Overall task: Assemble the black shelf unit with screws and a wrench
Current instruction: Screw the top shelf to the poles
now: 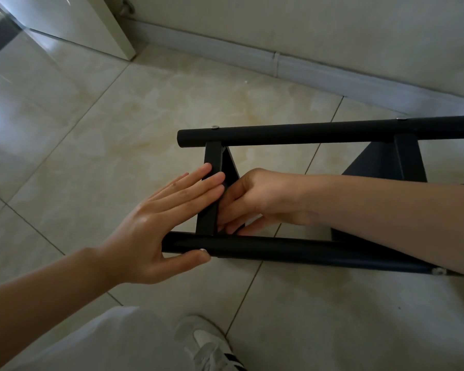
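Fingers (198,180) of the left hand (156,223) lay straight and close together, flat against the outer face of a black crossbar (210,188), while its thumb (188,259) pressed the underside of the near black tube (279,249) close to that tube's open end. From the other side, the right hand (260,199) reached in between the two tubes; its fingers (233,210) curled down against the inner face of the same crossbar, so the bar sat pinched between both hands. Whether the right hand held anything small, I could not tell.

Nearest to the camera were a pale trouser leg (105,341) and a white sneaker (212,349) with dark stripes, planted on the glossy beige tile floor (91,145).

The black shelf unit (386,156) lay on its side on that floor, right of centre. The near tube ran rightward under the right forearm, with a silvery screw head (438,270) at its far-right end. The crossbar joined it to the far tube (319,132), which carried two screw heads, one near its left end (214,127) and one further right (400,118). A dark shelf panel (407,162) hung below the second one.

Beyond, a grey baseboard (252,57) ran along the wall, with a cream cabinet (86,22) at upper left.
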